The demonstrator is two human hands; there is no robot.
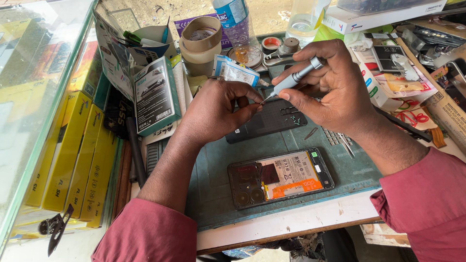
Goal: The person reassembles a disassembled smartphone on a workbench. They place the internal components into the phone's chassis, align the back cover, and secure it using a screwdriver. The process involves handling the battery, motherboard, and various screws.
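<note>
My right hand (332,82) grips a slim silver screwdriver (294,77), its tip pointing down-left toward the fingertips of my left hand (218,109). My left thumb and forefinger are pinched at the tip, seemingly on a tiny screw too small to make out. Both hands hover over a dark back cover (272,121) with several small screws lying on it. Nearer to me, an opened phone (280,177) lies face down on the green mat (213,194), its battery and orange strip exposed.
Tape rolls (200,41), plastic bottles (235,22), a small tube (238,73) and boxed accessories (155,94) crowd the back. Yellow boxes (73,155) stack at left beside a glass case. Tweezers (345,143) lie on the mat at right; clutter fills the right side.
</note>
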